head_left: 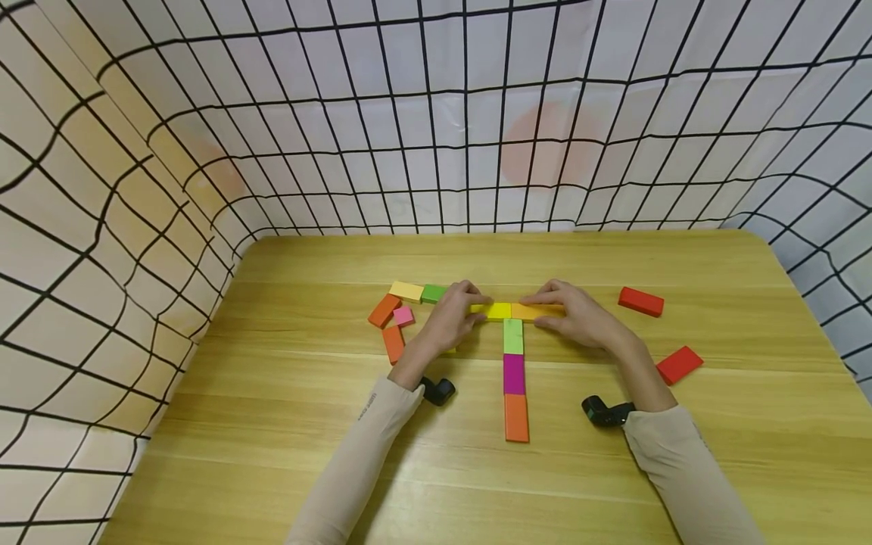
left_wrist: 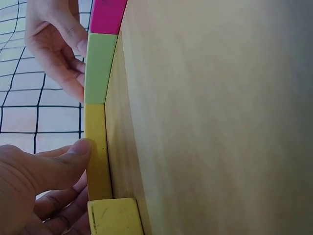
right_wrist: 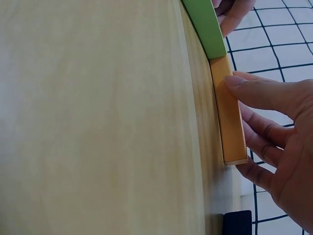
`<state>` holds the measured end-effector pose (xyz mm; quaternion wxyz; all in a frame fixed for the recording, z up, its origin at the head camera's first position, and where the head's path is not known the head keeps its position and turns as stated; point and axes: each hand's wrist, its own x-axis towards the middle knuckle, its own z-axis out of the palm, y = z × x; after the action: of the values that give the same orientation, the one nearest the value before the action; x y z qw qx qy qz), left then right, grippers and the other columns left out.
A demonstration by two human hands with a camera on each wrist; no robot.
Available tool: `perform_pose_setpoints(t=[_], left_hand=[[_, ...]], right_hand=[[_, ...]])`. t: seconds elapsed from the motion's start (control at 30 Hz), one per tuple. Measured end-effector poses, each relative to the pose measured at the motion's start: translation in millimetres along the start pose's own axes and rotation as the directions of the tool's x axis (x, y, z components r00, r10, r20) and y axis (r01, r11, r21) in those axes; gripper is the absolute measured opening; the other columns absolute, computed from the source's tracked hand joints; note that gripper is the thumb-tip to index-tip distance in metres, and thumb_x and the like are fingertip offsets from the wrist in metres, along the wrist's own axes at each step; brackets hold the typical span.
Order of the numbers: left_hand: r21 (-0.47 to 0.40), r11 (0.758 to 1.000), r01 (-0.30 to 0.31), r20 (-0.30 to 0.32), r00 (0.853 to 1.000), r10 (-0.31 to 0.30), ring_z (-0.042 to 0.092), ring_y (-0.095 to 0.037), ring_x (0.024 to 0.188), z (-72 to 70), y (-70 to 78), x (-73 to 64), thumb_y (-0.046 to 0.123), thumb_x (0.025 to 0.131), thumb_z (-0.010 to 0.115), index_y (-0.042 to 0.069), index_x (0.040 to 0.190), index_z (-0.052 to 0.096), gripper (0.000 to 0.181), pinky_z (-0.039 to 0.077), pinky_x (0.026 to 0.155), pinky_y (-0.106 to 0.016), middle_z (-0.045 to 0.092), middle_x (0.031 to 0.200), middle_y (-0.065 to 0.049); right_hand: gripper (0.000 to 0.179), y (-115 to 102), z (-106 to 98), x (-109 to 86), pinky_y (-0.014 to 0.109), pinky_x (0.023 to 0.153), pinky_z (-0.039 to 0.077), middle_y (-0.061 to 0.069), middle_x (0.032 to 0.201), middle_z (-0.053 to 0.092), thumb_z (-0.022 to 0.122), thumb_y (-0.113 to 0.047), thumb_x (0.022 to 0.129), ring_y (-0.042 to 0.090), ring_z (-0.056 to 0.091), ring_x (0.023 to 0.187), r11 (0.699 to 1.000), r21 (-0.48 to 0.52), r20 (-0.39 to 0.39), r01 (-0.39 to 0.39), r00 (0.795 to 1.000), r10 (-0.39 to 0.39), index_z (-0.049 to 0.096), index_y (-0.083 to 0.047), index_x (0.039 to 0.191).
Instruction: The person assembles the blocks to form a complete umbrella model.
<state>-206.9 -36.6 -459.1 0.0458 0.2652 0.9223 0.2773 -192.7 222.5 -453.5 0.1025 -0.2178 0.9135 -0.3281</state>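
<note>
On the wooden table [head_left: 715, 454] a yellow block [head_left: 499, 310] and an amber block [head_left: 538, 310] lie end to end in a row. Below them runs a column of green [head_left: 513, 337], magenta [head_left: 514, 373] and orange [head_left: 516, 417] blocks. My left hand [head_left: 472, 308] pinches the yellow block [left_wrist: 96, 156], thumb on its near side and fingers behind. My right hand [head_left: 543, 311] pinches the amber block [right_wrist: 230, 117] the same way. The green block [left_wrist: 100, 68] and the magenta block [left_wrist: 107, 14] show edge-on in the left wrist view.
Left of my left hand lies a loose cluster: a pale yellow block [head_left: 406, 291], a green one [head_left: 433, 293], two orange ones [head_left: 384, 310] and a pink one [head_left: 403, 316]. Two red blocks [head_left: 640, 301] lie at the right. A gridded cloth wall [head_left: 436, 113] encloses the table.
</note>
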Motion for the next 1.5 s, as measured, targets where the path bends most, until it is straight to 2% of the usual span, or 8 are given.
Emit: perform_pose_setpoints(t=[0.23,0.4,0.53,0.7,0.87,1.03,1.3,1.5], left_hand=[[0.011,1.0,-0.015,-0.006,1.0,0.015,0.058,-0.03,0.117,0.7,0.5,-1.0,0.01,0.099,0.069,0.006,0.127,0.074,0.029,0.052,0.102,-0.039,0.066,0.124,-0.015],[0.017,0.996,-0.083,0.007,0.997,0.083,0.055,-0.034,0.129,1.4,2.2,-4.6,0.02,0.101,0.068,0.002,0.138,0.065,0.041,0.048,0.111,-0.044,0.061,0.141,-0.017],[0.001,0.991,-0.137,0.092,0.986,0.136,0.041,-0.036,0.15,1.0,6.7,-9.3,0.035,0.102,0.067,0.002,0.151,0.051,0.061,0.033,0.126,-0.051,0.044,0.162,-0.016],[0.024,0.979,-0.202,0.235,0.953,0.19,0.016,-0.032,0.162,0.7,16.4,-18.2,0.049,0.095,0.072,0.007,0.163,0.031,0.09,0.018,0.132,-0.053,0.021,0.174,-0.01],[0.046,0.973,-0.228,0.352,0.915,0.198,0.0,-0.029,0.164,2.3,27.4,-29.5,0.063,0.08,0.081,0.016,0.167,0.018,0.118,0.007,0.133,-0.052,0.006,0.176,-0.002],[0.064,0.973,-0.22,0.396,0.901,0.178,-0.007,-0.024,0.164,5.1,34.5,-37.6,0.069,0.073,0.084,0.02,0.168,0.011,0.129,-0.001,0.132,-0.054,-0.002,0.176,0.004],[0.132,0.964,-0.232,0.401,0.902,0.162,-0.01,-0.023,0.163,9.8,36.8,-44.2,0.073,0.07,0.082,0.018,0.168,0.006,0.136,-0.004,0.131,-0.057,-0.008,0.176,0.002],[0.154,0.961,-0.228,0.4,0.904,0.15,-0.01,-0.021,0.163,10.8,37.2,-44.0,0.075,0.07,0.082,0.019,0.168,0.004,0.137,-0.005,0.131,-0.057,-0.01,0.176,0.002]], right_hand=[[0.038,1,-1,-0.7,0.048,0.095,0.049,0.014,0.124,0.061,0.07,-0.014,0.1,0.03,0.056,0.109,1.0,0.005,0.005,-0.008,1.0,0.008,0.068,-0.012,0.138],[0.038,4,-6,-4.0,0.056,0.102,0.049,0.016,0.131,0.061,0.067,-0.018,0.102,0.035,0.058,0.119,0.999,0.041,-0.01,-0.027,1.0,0.027,0.066,-0.01,0.139],[0.041,9,-18,-10.7,0.061,0.105,0.048,0.017,0.135,0.06,0.065,-0.023,0.103,0.038,0.057,0.125,0.994,0.096,-0.035,-0.057,0.998,0.061,0.063,-0.008,0.142],[0.045,16,-35,-21.0,0.064,0.109,0.045,0.019,0.141,0.057,0.062,-0.024,0.105,0.041,0.054,0.13,0.99,0.128,-0.045,-0.052,0.997,0.059,0.057,-0.007,0.147],[0.044,25,-51,-34.6,0.043,0.107,0.052,0.017,0.141,0.059,0.06,-0.023,0.106,0.035,0.059,0.127,0.991,0.118,-0.024,-0.064,0.997,0.067,0.057,-0.007,0.148],[0.041,38,-61,-46.7,0.011,0.093,0.049,0.014,0.136,0.066,0.061,-0.019,0.106,0.021,0.065,0.119,0.992,0.112,0.027,-0.053,0.998,0.05,0.06,-0.008,0.145],[0.043,49,-70,-60.6,0.016,0.09,0.057,0.021,0.137,0.066,0.072,-0.006,0.095,0.021,0.068,0.118,0.967,0.236,0.207,-0.097,0.977,0.048,0.064,-0.002,0.138],[0.041,52,-69,-59.8,0.022,0.085,0.057,0.015,0.129,0.068,0.078,-0.012,0.092,0.022,0.063,0.109,0.975,0.184,0.24,-0.127,0.967,0.081,0.071,-0.009,0.132]])
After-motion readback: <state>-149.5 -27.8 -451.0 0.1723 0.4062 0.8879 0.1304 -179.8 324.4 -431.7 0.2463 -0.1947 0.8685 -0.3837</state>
